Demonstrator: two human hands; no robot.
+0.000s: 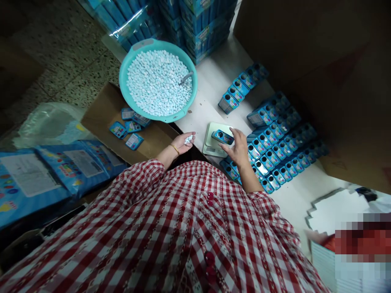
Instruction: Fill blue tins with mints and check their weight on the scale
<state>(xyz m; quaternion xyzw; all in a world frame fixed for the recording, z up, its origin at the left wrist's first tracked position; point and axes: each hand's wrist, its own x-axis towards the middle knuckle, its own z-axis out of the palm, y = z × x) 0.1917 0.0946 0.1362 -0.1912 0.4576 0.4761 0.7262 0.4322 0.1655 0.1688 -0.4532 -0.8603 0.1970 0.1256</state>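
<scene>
My left hand (185, 143) is turned palm up beside the table edge, cupping a few small pale blue candies (188, 139). My right hand (238, 147) has its thumb and fingers around the right end of a small blue container (221, 136) with a round dark opening in its top. That container is at a pale kitchen scale (210, 143); whether it rests fully on the plate I cannot tell. Beyond my left hand, a turquoise basin (123, 77) holds a heap of the same candies, with a grey-handled scoop (187, 77) stuck in it.
Rows of blue containers (271, 156) stand right of the scale, with a shorter row (235, 93) behind. A cardboard box (104, 106) holds several blue packs. Packed blue stacks (201, 32) rise at the back. A large carton (320, 89) borders the right. Blue bags (70, 167) lie left.
</scene>
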